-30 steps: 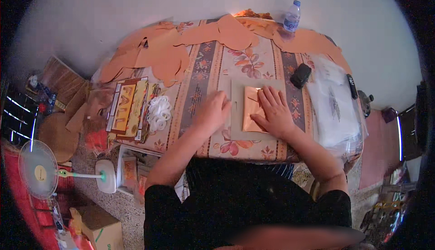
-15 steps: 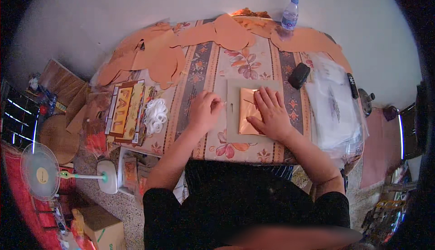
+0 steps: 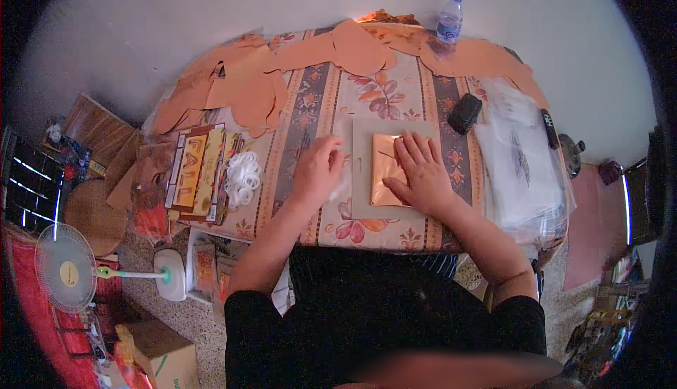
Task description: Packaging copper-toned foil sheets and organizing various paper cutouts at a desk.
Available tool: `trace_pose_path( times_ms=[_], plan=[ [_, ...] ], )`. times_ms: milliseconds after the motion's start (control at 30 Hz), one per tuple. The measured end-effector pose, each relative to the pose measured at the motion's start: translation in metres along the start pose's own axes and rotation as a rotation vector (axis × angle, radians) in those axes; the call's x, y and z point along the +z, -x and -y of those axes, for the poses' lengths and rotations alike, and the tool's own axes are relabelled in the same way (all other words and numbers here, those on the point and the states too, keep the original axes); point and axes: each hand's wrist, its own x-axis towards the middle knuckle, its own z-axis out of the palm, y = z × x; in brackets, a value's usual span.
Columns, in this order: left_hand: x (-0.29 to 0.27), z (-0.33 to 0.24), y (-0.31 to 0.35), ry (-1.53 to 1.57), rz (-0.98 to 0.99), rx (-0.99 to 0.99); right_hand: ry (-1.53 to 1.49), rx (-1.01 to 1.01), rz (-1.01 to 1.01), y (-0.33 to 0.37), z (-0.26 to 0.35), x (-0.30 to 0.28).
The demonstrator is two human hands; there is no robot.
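My right hand (image 3: pixel 422 177) lies flat, fingers stretched, on a shiny copper-coloured foil packet (image 3: pixel 386 190). The packet rests on a grey-beige card (image 3: pixel 362 209) with a small slot near its left edge. Left of the card, my left hand (image 3: pixel 319 170) is closed, thumb and fingers curled together just above the tablecloth. Whatever may be between its fingertips is too small or too clear to make out. A stack of autumn-coloured printed cards (image 3: pixel 194 170) and a heap of white ribbon rolls (image 3: pixel 242 177) lie further left.
Orange paper cutouts (image 3: pixel 352 49) spread along the table's far edge, near a water bottle (image 3: pixel 450 19). A black object (image 3: pixel 465 114) and a pile of clear plastic bags (image 3: pixel 518 170) lie on the right. A fan (image 3: pixel 67 269) stands on the floor at left.
My left hand has shifted very slightly, its fingers turning a little upward. My right hand stays flat on the foil packet. The whole view has moved slightly.
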Motion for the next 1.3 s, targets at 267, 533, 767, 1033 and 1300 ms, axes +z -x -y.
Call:
trace_pose_path(
  times_ms=[267, 533, 767, 1033, 1300],
  plan=[
    [0.000, -0.025, 0.004, -0.230, 0.171, 0.007, -0.006, 0.006, 0.018, -0.002, 0.003, -0.005],
    [-0.011, -0.048, -0.001, -0.423, 0.350, -0.177, 0.012, -0.008, -0.001, -0.002, 0.000, 0.000],
    [-0.007, -0.054, -0.004, -0.352, 0.355, -0.203, -0.001, -0.005, 0.012, -0.001, 0.000, -0.001],
    [0.019, -0.046, -0.005, -0.314, 0.201, 0.046, 0.011, 0.007, 0.042, -0.001, 0.001, -0.001],
    [0.017, -0.052, -0.009, -0.251, 0.281, -0.069, 0.018, -0.013, 0.031, -0.002, 0.000, 0.000]
  ],
)
